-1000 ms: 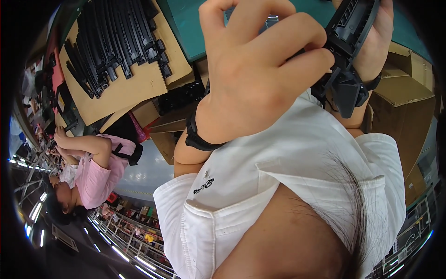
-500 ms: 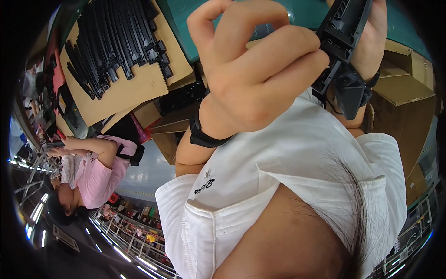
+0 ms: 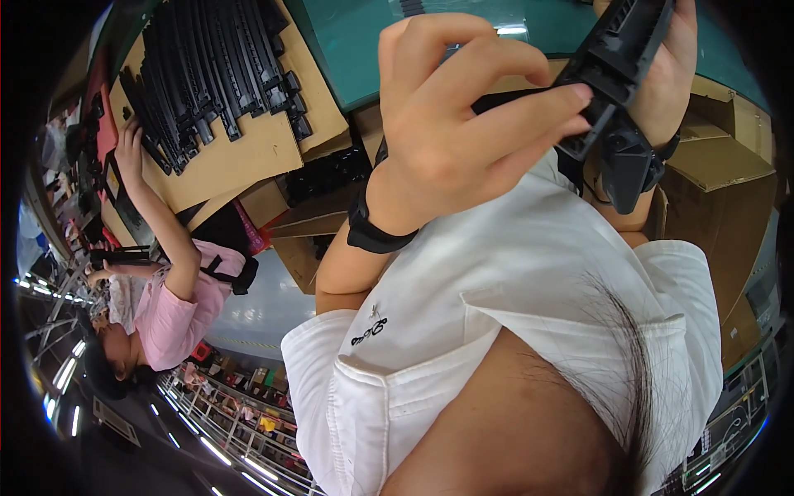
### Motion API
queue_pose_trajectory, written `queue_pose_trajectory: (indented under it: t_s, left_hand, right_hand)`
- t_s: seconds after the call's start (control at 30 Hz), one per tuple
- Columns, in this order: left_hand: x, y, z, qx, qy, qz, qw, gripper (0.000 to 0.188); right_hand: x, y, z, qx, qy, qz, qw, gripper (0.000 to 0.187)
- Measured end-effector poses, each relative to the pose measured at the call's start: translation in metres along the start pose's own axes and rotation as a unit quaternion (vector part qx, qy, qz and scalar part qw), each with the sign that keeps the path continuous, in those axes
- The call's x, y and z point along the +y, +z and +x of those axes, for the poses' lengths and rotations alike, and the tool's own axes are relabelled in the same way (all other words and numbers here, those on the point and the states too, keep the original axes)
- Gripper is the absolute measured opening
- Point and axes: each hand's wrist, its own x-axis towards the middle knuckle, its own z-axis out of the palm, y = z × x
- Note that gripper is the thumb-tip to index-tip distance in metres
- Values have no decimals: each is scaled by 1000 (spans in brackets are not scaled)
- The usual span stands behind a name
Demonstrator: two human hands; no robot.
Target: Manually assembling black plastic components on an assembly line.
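Observation:
A long black plastic part (image 3: 616, 62) is tilted in front of me at the top right, with a ribbed channel and a blocky, angled lower end. My right hand (image 3: 668, 87) is closed round its far side, partly hidden by it. From the left, my left hand (image 3: 463, 124) bends its fingers toward the part, and two fingertips rest on its edge near the lower end. Something black (image 3: 504, 101) shows between those fingers; I cannot make out whether it belongs to the same part. The left thumb is hidden.
Several long black strips (image 3: 207, 70) lie in a row on cardboard (image 3: 248, 157) at the upper left, and a co-worker's hand (image 3: 128, 153) reaches to them. A green table (image 3: 347, 50) lies beyond my hands. Cardboard boxes (image 3: 711, 198) stand at the right.
My left hand has shifted slightly right and downward, its lower fingers straightening onto the part. The black part has barely moved. The co-worker's arm has risen to the strips.

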Motion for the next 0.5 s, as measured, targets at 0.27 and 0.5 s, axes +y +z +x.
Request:
queue_pose_trajectory:
  t_s: [0.27, 0.5]
  left_hand:
    - [11, 9, 4, 34, -285, -297, 911, 23]
    - [1, -2, 23, -293, -494, -397, 716, 50]
  right_hand:
    - [5, 4, -6, -19, -22, 8, 1000, 20]
    - [4, 6, -10, -56, 9, -44, 997, 19]
